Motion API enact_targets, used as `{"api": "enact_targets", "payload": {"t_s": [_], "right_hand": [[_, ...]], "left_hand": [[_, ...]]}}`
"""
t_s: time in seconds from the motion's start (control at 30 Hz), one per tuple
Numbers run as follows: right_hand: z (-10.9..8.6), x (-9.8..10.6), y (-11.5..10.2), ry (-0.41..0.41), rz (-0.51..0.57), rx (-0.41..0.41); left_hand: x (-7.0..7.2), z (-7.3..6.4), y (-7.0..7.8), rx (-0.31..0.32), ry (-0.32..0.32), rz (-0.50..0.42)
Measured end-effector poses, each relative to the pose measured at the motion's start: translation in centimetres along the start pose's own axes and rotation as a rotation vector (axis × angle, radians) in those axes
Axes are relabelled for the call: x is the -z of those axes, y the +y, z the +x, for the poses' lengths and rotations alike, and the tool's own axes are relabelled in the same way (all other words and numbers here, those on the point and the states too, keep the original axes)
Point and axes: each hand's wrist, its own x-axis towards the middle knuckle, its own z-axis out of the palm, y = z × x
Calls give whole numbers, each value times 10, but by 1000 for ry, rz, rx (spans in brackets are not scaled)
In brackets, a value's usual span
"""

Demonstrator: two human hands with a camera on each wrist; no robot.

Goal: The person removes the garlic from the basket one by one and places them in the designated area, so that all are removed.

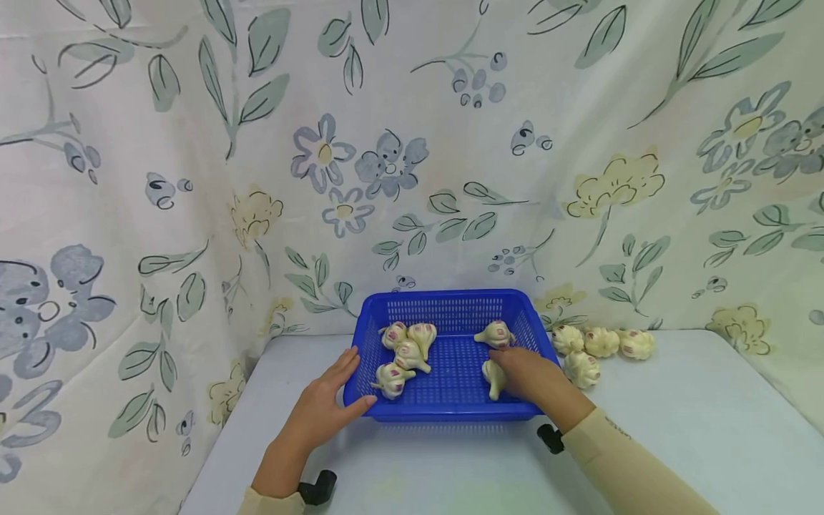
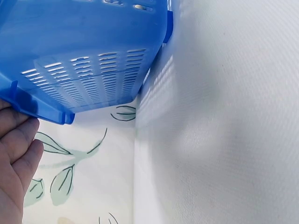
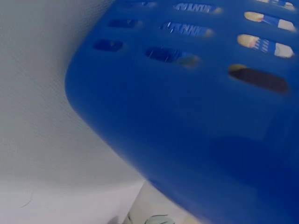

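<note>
A blue plastic basket (image 1: pixel 450 410) with slotted walls stands on the table. My left hand (image 1: pixel 322 411) rests at its left rim, fingers extended and thumb by the front corner; the left wrist view shows the fingertips right at the rim's edge. Inside the basket, my right hand (image 1: pixel 531 378) reaches over the right wall and holds a garlic bulb (image 1: pixel 494 379) whose stem points toward the front. Another garlic bulb (image 1: pixel 496 334) lies just behind those fingers. Several garlic bulbs (image 1: pixel 408 357) are grouped along the basket's left side. The basket wall (image 3: pixel 163 112) hides my right hand in the right wrist view.
Outside the basket on the right, several more garlic bulbs (image 1: pixel 601 342) sit close together on the white table (image 1: pixel 695 429). A floral cloth (image 1: pixel 450 179) hangs behind the table and along its left side.
</note>
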Motion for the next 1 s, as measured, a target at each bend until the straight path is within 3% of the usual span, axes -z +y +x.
{"api": "enact_targets", "payload": {"t_s": [0.37, 0.63, 0.8, 1.0], "right_hand": [[3, -4, 2, -32, 71, 13], [4, -6, 1, -45, 218, 77], [4, -5, 0, -78, 286, 48], [4, -3, -3, -81, 293, 28]], "left_hand": [[0, -1, 0, 2, -9, 4], [0, -1, 1, -1, -7, -5], [0, -1, 1, -8, -6, 0], [1, 0, 1, -5, -7, -2]]}}
